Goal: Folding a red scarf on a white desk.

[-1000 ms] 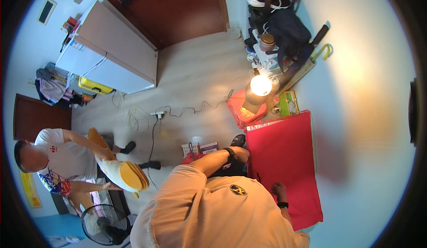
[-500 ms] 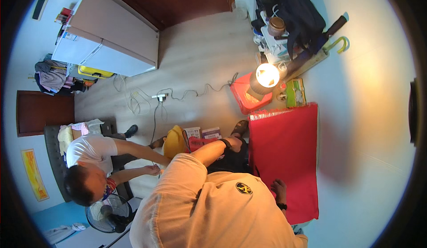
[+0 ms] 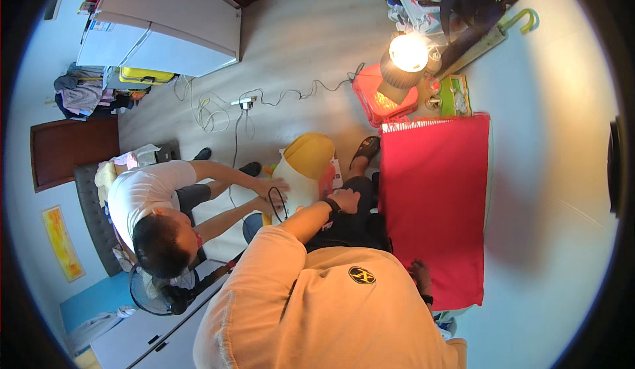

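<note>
yellow-and-white plush toy (image 3: 301, 177) now stands on the floor between me and the co-worker (image 3: 155, 217), nearer me than a second ago. my left hand (image 3: 344, 200) rests flat against its side, fingers spread. my right hand (image 3: 418, 275) lies on the red cloth's (image 3: 436, 197) lower edge; i cannot tell its grip.

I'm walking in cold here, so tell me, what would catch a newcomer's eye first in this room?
Likely the big red cloth spread at the person's right, with their right hand at its lower edge. Next, the lit lamp glowing at its far end beside a red basket. At centre, the left hand rests by a white and yellow stuffed toy that a seated co-worker also touches with both hands.
</note>
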A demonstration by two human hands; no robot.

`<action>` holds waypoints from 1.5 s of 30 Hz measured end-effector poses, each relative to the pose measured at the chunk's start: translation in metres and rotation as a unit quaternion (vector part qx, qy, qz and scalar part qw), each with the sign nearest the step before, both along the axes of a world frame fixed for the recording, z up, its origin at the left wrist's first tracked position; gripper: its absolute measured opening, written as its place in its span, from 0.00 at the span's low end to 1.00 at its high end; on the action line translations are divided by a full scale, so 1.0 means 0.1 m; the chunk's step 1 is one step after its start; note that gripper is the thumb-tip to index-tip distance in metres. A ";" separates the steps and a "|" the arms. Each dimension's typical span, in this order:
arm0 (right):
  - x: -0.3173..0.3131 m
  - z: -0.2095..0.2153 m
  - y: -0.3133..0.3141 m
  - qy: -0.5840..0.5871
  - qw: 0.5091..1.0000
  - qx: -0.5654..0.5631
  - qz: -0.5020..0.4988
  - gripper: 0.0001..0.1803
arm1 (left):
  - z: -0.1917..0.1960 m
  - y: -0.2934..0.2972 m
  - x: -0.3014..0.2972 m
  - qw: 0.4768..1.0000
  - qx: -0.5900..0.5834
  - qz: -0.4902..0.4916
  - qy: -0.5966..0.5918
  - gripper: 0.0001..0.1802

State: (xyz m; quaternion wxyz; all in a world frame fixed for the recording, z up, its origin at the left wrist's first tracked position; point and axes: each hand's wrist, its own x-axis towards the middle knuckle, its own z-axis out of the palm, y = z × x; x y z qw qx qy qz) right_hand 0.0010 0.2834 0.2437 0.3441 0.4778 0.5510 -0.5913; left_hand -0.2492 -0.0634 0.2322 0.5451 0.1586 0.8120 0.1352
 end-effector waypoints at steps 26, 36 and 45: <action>0.66 -0.89 -1.46 -0.015 0.965 -0.060 -0.255 0.19 | -1.06 -1.41 -0.38 0.630 0.001 -0.764 0.142 0.31; 1.35 -2.01 -2.48 -0.025 1.000 0.011 0.015 0.25 | -2.27 -1.12 -0.12 0.663 -0.027 -0.745 0.066 0.30; 1.50 -2.30 -3.08 0.057 0.992 -0.099 -0.061 0.26 | -2.61 -1.17 -0.12 0.664 -0.080 -0.743 0.028 0.29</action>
